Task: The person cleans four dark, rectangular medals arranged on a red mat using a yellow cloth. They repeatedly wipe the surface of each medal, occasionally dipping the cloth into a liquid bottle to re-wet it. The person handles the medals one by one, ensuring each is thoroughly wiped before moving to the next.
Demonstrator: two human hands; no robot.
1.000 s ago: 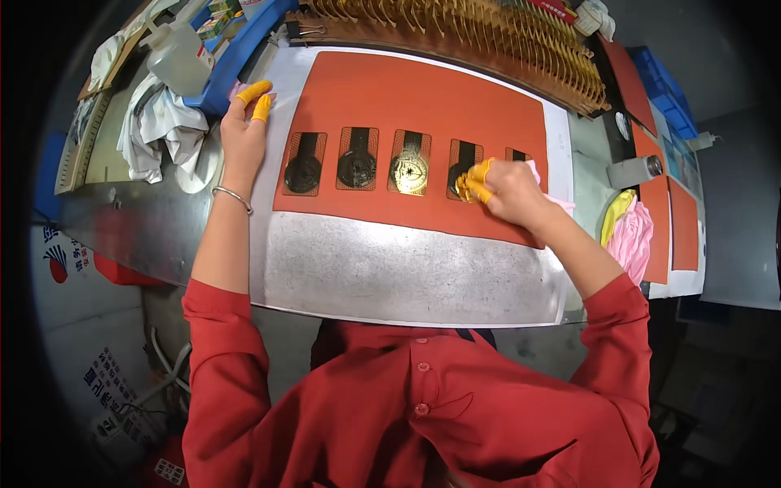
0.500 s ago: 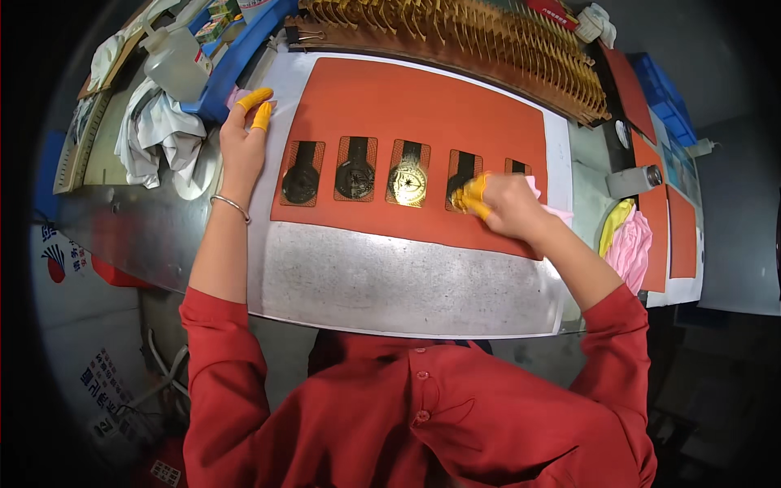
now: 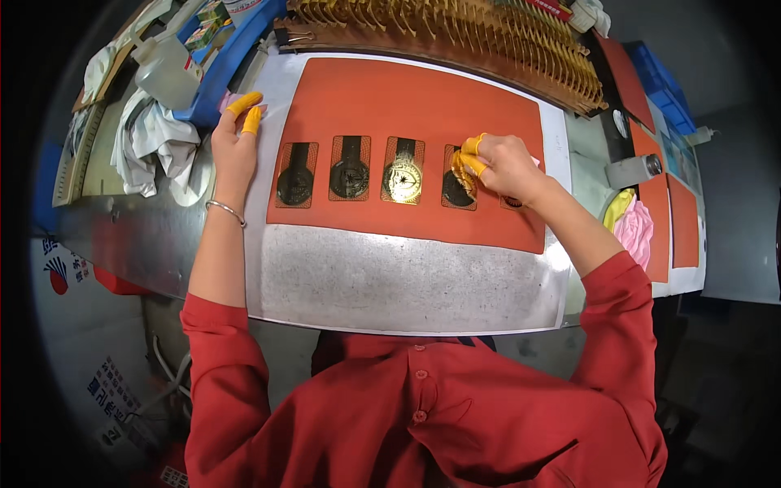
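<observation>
yellow-capped right hand [image 3: 503, 168] at fourth dark plate [image 3: 452, 192] on orange mat [image 3: 407, 96]

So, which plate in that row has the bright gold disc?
The third plate from the left, middle of the five: its disc shines gold, while what shows of the other discs looks dark.

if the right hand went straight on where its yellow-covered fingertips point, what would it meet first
Most likely the dark rectangular plate with a round medallion, partly covered by the right hand; it may already be touching, since depth is unclear here.
</observation>
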